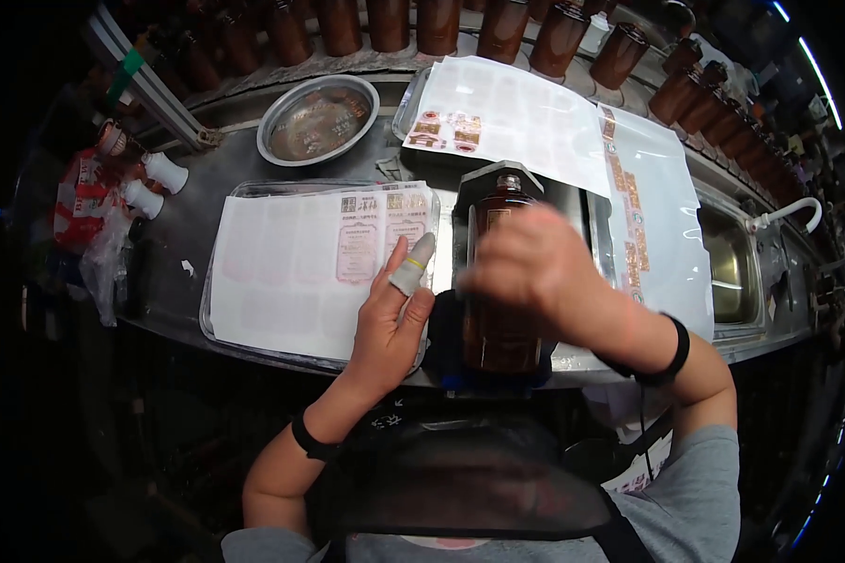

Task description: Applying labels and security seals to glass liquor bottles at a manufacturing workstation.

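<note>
A dark brown glossy bottle (pixel 502 333) lies in a metal holder (pixel 483 178), its neck pointing away from me. My right hand (pixel 540 267) is over the bottle's middle, smeared by motion; its fingers curl down, and whether they hold anything is hidden. My left hand (pixel 390 319) rests at the right edge of a white label sheet (pixel 282 253), fingers stretched out, one wearing a pale finger cot (pixel 413 270). Printed labels remain on that sheet's right part, near my fingertips. The sheet lies on a shallow tray (pixel 208 314).
Behind stands a round metal basin (pixel 270 141) holding brownish liquid. More label sheets (pixel 526 113) lie behind and right of the bottle. Brown bottles (pixel 385 23) line the curved back ledge. At right are a sink (pixel 734 281) and white faucet (pixel 789 211); at left, white cups (pixel 164 174) and plastic bags (pixel 103 253).
</note>
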Action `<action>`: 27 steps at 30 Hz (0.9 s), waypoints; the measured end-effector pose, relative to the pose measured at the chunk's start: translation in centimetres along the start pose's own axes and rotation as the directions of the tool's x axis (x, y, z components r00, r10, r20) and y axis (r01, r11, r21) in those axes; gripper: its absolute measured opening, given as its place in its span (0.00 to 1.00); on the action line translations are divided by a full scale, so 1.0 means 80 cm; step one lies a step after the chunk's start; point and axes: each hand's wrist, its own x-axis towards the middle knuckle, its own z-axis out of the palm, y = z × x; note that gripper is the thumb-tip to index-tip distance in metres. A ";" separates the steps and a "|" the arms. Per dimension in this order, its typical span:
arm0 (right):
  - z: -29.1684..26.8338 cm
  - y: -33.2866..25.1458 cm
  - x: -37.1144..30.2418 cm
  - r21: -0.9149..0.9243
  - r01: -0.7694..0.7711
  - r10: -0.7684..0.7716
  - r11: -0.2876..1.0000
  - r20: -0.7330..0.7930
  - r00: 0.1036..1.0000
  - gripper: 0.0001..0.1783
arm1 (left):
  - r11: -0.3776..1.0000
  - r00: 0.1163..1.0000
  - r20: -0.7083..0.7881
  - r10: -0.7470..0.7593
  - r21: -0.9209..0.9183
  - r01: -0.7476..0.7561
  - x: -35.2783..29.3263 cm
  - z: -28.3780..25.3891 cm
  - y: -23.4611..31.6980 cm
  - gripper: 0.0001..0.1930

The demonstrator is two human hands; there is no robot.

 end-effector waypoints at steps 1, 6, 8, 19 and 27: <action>-0.003 -0.020 -0.004 0.086 0.031 -0.038 0.996 0.077 0.996 0.05 | 1.000 1.000 -0.013 -0.007 -0.001 0.007 -0.004 -0.003 0.002 0.24; -0.026 -0.049 -0.026 0.342 0.057 -0.040 0.938 -0.055 0.998 0.13 | 1.000 0.996 0.084 0.027 -0.010 -0.026 -0.013 0.004 0.011 0.25; -0.027 -0.033 -0.033 0.250 -0.238 0.282 0.939 -0.157 0.947 0.16 | 0.995 0.989 0.116 0.096 -0.035 -0.092 -0.012 0.015 0.014 0.25; -0.018 -0.058 -0.138 0.428 -0.403 0.506 0.809 -0.156 0.848 0.16 | 0.899 0.913 0.344 0.220 0.293 -0.327 -0.039 0.000 0.019 0.24; -0.017 -0.076 -0.117 0.500 -0.361 0.488 0.787 -0.147 0.860 0.10 | 0.882 0.901 0.375 0.219 0.318 -0.347 -0.022 -0.007 0.032 0.23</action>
